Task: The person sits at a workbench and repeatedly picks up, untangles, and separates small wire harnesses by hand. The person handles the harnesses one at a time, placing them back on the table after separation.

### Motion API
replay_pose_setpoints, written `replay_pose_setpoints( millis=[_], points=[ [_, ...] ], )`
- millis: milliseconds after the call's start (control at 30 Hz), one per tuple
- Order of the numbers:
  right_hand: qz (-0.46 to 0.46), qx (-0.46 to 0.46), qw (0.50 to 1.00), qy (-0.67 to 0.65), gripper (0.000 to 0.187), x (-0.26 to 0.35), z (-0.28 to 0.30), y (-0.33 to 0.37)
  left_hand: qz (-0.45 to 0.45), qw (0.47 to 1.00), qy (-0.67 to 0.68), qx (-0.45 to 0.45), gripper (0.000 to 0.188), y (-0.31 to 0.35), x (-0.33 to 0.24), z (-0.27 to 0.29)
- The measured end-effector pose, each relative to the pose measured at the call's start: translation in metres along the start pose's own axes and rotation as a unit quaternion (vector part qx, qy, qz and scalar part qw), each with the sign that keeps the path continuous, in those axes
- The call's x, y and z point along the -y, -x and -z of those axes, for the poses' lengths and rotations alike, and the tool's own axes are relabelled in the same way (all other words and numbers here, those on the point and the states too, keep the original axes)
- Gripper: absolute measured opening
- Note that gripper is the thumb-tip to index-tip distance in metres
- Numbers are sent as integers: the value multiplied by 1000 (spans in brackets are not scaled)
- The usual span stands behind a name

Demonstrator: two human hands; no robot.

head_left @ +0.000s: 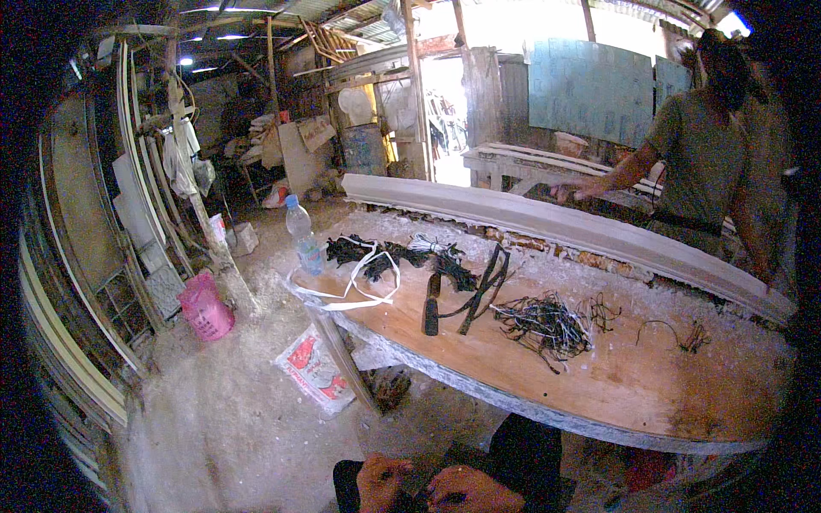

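At the lower edge, in front of my dark-clothed legs, my left hand (382,483) and my right hand (475,490) are close together with fingers curled. Something dark lies between them, too small and dim to name. Beyond them is a wooden table (479,363). On it lie bundles of black ties (376,259), a white strap (363,303), a dark-handled tool (432,308) and a black strap bent into a loop (481,295). A tangle of black and white wires (547,328) sits right of these. A capped plastic bottle (301,231) stands upright at the left end.
A long white moulding (530,209) runs along the table's far side. Behind it, at right, a person (697,154) stands with one arm stretched out. On the floor at left are a pink sack (205,308) and a printed bag (313,369). Long boards lean at far left.
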State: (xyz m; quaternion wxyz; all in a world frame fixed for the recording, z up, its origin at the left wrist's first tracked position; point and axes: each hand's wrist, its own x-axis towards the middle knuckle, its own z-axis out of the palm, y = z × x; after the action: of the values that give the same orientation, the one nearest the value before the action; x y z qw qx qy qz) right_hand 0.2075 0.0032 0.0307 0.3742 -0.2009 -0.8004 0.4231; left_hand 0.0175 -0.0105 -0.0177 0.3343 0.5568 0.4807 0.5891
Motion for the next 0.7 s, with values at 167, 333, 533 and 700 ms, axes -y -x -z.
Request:
replay_pose_setpoints(
  millis=[167,333,533,700],
  points=[
    [-194,-192,962,-18,11,-8,17,7,22,988,84,127,13,2,-16,-15],
    [-78,-346,905,235,12,-19,26,2,77,908,225,345,18,19,-45,-36],
    [-105,-418,874,226,13,-13,22,-5,161,880,308,323,22,16,-43,-36],
    [-102,-382,888,235,20,-10,22,-4,138,893,252,346,18,14,-41,-37]
  ],
)
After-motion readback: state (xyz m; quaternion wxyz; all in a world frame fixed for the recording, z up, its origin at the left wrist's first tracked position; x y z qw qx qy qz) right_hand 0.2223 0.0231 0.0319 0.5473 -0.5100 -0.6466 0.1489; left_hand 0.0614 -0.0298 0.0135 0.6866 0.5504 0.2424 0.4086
